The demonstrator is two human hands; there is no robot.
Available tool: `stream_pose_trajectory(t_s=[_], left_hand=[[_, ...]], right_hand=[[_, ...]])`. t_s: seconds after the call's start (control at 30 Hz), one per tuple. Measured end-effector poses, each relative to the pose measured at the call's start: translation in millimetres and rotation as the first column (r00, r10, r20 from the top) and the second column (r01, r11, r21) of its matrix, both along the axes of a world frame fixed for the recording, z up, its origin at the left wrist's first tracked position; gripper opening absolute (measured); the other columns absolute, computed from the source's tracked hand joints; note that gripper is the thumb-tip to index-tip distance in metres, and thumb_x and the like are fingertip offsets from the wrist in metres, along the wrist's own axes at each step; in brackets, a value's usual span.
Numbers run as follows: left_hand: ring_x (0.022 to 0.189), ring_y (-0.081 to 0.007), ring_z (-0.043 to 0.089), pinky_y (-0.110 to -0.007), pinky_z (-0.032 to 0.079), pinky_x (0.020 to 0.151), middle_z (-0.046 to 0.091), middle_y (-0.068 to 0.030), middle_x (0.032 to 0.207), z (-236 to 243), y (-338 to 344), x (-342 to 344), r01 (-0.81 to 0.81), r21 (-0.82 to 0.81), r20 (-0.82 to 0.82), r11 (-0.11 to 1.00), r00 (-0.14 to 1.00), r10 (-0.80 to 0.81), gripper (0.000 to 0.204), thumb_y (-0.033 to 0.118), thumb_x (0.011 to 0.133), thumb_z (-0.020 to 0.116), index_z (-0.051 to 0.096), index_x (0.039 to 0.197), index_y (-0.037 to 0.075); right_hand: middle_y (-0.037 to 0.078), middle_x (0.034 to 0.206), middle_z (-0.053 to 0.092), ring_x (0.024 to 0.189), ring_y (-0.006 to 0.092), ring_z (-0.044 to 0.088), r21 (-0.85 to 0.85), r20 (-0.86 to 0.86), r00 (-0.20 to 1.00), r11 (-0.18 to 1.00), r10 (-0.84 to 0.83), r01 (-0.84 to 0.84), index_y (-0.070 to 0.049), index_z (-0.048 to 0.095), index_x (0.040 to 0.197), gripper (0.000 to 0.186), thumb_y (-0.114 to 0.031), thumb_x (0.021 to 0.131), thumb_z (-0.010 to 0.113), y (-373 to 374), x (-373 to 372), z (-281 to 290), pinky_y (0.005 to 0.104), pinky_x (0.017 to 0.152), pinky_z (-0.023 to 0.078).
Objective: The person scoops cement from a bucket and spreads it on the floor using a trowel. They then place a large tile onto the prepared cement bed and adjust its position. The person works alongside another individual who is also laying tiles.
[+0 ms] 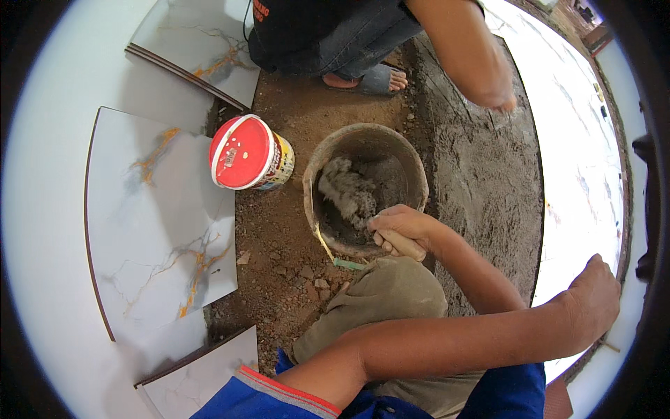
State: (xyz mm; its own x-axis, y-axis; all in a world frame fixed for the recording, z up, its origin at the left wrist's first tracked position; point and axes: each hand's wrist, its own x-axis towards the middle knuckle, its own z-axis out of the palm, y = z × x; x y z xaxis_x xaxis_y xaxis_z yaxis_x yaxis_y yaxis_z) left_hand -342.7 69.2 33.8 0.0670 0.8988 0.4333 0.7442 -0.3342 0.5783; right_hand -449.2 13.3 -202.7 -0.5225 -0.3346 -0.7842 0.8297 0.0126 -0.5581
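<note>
At the left, marble-patterned tiles (132,230) are beside a red-lidded pail (241,153). In the centre, a bucket (405,160) contains grey mortar (349,192); at its lower rim, the right hand (407,229) grips a wooden handle (401,246). At the right, the left hand (593,300) appears; its grip I cannot tell.

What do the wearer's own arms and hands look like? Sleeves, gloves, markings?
Left hand and right hand are ungloved; no watch or band visible. Left sleeve is short and blue, its hem striped red and grey. Blue cloth shows lower right; the right cuff is hidden.
</note>
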Motion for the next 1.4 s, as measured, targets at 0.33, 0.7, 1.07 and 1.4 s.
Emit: stream_pose_trajectory(t_s=[0.33,0.7,1.07,1.4], left_hand=[[0.093,-0.0213,0.067,-0.039,0.042,0.083,0.073,-0.0029,0.098,7.0,-1.0,25.7,0.005,-0.021,-0.015,1.000,1.000,-0.005,0.022,0.024,0.087,0.073,0.079,0.104,0.010],[0.105,-0.0200,0.067,-0.039,0.042,0.087,0.073,-0.0026,0.106,13.9,-7.6,14.7,0.145,-0.155,0.013,0.977,0.989,-0.145,0.024,0.021,0.088,0.073,0.079,0.110,0.013],[0.107,-0.0225,0.067,-0.040,0.043,0.090,0.073,-0.0037,0.109,13.2,-12.3,27.6,0.225,-0.202,0.042,0.953,0.974,-0.221,0.025,0.028,0.087,0.073,0.079,0.109,0.016],[0.103,-0.0203,0.067,-0.038,0.045,0.086,0.072,-0.0033,0.101,17.4,-15.3,20.9,0.155,-0.155,0.023,0.976,0.988,-0.154,0.019,0.018,0.091,0.066,0.079,0.105,0.015]], right_hand=[[0.013,0.073,0.068,0.058,0.0260,0.066,0.383,-0.290,0.926,0.916,0.243,-0.120,0.002,0.067,0.093,0.036,-0.031,0.098,0.054,48.1,30.5,48.4,0.0401,0.054,0.056],[0.028,0.094,0.072,0.089,0.0421,0.073,0.884,-0.138,0.146,0.189,0.980,-0.428,0.005,0.076,0.087,0.027,-0.018,0.088,0.061,6.3,-29.7,25.5,0.0513,0.077,0.059],[0.018,0.103,0.076,0.097,0.0350,0.073,0.855,-0.080,0.393,0.265,0.916,-0.445,-0.003,0.078,0.097,0.023,-0.016,0.085,0.064,-12.4,-23.3,24.5,0.0490,0.076,0.058],[0.013,0.090,0.074,0.087,0.0285,0.073,0.998,-0.059,0.489,0.055,0.870,0.022,-0.004,0.072,0.095,0.014,-0.014,0.087,0.066,-24.1,-18.6,10.5,0.0418,0.069,0.057]])
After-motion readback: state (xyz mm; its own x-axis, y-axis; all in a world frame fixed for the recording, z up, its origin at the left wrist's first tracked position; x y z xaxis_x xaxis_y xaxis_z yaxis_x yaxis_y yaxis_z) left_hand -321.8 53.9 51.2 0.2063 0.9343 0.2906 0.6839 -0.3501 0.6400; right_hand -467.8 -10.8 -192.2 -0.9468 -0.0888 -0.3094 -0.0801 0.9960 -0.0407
